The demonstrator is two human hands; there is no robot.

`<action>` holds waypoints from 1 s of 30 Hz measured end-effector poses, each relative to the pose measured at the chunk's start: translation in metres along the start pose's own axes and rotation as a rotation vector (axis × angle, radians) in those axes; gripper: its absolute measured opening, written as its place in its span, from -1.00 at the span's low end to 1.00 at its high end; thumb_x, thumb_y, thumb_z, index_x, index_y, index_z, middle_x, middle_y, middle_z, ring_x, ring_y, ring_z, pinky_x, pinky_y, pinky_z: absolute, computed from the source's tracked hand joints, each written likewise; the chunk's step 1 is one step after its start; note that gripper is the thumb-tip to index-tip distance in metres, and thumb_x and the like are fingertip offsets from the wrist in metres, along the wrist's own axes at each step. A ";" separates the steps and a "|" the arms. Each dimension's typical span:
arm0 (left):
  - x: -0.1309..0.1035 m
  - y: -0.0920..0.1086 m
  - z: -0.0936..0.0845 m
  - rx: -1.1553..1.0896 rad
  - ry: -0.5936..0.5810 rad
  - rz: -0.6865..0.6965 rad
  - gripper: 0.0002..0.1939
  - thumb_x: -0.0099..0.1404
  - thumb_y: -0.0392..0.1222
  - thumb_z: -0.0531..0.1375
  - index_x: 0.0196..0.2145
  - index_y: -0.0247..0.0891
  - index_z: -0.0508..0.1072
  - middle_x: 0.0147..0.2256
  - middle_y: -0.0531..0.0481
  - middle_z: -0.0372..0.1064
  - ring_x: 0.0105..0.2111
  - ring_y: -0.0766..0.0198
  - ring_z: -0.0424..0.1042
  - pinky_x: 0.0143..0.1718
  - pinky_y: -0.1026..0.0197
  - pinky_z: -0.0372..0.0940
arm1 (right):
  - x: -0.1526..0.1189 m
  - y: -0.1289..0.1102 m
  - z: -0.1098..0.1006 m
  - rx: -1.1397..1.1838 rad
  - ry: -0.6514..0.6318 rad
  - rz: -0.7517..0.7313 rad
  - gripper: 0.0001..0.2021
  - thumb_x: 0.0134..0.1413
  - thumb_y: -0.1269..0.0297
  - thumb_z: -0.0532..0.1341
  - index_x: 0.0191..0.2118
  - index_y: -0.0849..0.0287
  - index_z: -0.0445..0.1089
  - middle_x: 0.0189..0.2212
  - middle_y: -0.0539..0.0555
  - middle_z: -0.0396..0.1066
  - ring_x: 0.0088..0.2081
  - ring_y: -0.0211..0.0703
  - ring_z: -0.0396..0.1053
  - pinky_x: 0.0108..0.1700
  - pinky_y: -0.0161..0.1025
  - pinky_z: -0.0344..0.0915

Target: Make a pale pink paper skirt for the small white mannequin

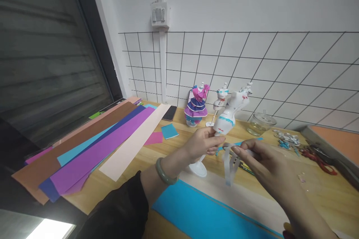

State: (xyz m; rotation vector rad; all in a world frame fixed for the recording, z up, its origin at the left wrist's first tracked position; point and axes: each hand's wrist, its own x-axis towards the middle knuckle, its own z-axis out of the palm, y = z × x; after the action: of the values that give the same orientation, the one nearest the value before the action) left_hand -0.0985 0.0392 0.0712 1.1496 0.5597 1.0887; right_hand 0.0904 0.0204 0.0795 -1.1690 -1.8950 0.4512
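My left hand (198, 145) is wrapped round the lower end of a small white dress-form mannequin (230, 106), tilted to the right above the table. Blue trim and red marks show on its torso, and its round base (198, 169) is below my hand. Just to the right, my right hand (262, 157) pinches a looped whitish strip (228, 170) that looks like ribbon or tape, hanging down below the mannequin's hip. Blue strips lie behind the fingers, partly hidden. Beneath both hands are a pale paper sheet (252, 198) and a bright blue sheet (196, 205).
Long coloured paper strips (112, 145) fan out at left. Behind stand a mannequin in a ruffled paper dress (196, 106) and a smaller mannequin (221, 99). A phone (169, 113), glass jar (260, 123), red-handled scissors (319, 160) and grey tray (332, 153) also lie about.
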 end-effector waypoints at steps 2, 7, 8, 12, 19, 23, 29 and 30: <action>-0.001 -0.003 0.003 0.015 -0.015 0.008 -0.66 0.13 -0.05 0.34 -0.34 -0.30 0.30 -0.53 0.19 0.10 -0.62 0.55 -0.02 -0.58 0.30 -0.16 | 0.000 0.002 0.004 0.051 0.014 0.015 -0.59 0.08 -0.16 0.22 -0.51 0.09 0.35 -0.63 -0.02 0.31 -0.61 -0.26 0.20 -0.58 -0.29 0.11; -0.006 -0.003 0.010 0.040 -0.039 0.018 -0.60 0.10 0.04 0.37 -0.40 -0.30 0.30 -0.57 0.21 0.04 -0.62 0.54 -0.06 -0.59 0.31 -0.14 | -0.001 0.005 0.007 0.134 0.061 0.073 -0.62 0.05 -0.13 0.26 -0.50 0.09 0.34 -0.61 -0.05 0.25 -0.57 -0.26 0.17 -0.55 -0.29 0.08; -0.006 -0.002 0.011 0.048 -0.040 0.013 -0.59 0.10 0.04 0.37 -0.42 -0.29 0.28 -0.57 0.22 0.03 -0.62 0.54 -0.06 -0.60 0.31 -0.15 | -0.001 0.004 0.008 0.150 0.066 0.079 -0.63 0.05 -0.11 0.27 -0.50 0.09 0.33 -0.61 -0.06 0.24 -0.57 -0.27 0.15 -0.55 -0.29 0.08; -0.008 -0.001 0.012 0.062 -0.003 -0.013 -0.59 0.13 0.07 0.34 -0.40 -0.27 0.26 -0.60 0.25 -0.02 -0.64 0.54 -0.09 -0.61 0.30 -0.19 | 0.000 -0.001 0.010 0.221 0.060 0.092 -0.65 0.07 -0.05 0.27 -0.51 0.09 0.30 -0.62 -0.08 0.19 -0.58 -0.29 0.11 -0.55 -0.31 0.07; -0.006 -0.006 0.011 0.010 -0.017 -0.016 -0.57 0.11 0.08 0.36 -0.39 -0.27 0.25 -0.58 0.24 0.03 -0.64 0.55 -0.08 -0.60 0.31 -0.18 | 0.000 -0.005 0.013 0.271 0.062 0.142 -0.61 0.05 -0.10 0.27 -0.51 0.11 0.28 -0.64 -0.10 0.13 -0.59 -0.32 0.06 -0.57 -0.32 0.00; -0.005 -0.008 0.010 0.023 -0.032 0.001 -0.56 0.12 0.12 0.34 -0.38 -0.28 0.28 -0.58 0.23 0.02 -0.64 0.54 -0.07 -0.60 0.31 -0.15 | 0.000 -0.006 0.011 0.263 0.075 0.167 -0.57 0.01 -0.17 0.27 -0.52 0.10 0.28 -0.65 -0.10 0.13 -0.61 -0.32 0.04 -0.60 -0.32 -0.02; -0.006 -0.007 0.012 0.118 0.004 -0.007 -0.57 0.10 0.12 0.34 -0.41 -0.29 0.30 -0.57 0.21 0.02 -0.61 0.52 -0.03 -0.57 0.30 -0.10 | 0.001 -0.005 0.010 0.224 0.060 0.147 -0.56 0.02 -0.16 0.27 -0.56 0.10 0.26 -0.65 -0.09 0.15 -0.60 -0.32 0.06 -0.59 -0.32 0.01; -0.007 -0.006 0.013 0.124 0.006 -0.010 -0.56 0.10 0.12 0.34 -0.41 -0.29 0.30 -0.56 0.21 0.02 -0.60 0.51 -0.03 -0.57 0.30 -0.09 | 0.001 -0.004 0.010 0.225 0.057 0.146 -0.56 0.02 -0.16 0.27 -0.55 0.10 0.26 -0.64 -0.09 0.16 -0.59 -0.31 0.08 -0.58 -0.32 0.03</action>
State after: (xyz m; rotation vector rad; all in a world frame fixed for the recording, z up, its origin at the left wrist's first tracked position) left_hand -0.0886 0.0276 0.0693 1.2501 0.6444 1.0604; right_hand 0.0799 0.0201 0.0774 -1.1597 -1.6683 0.6856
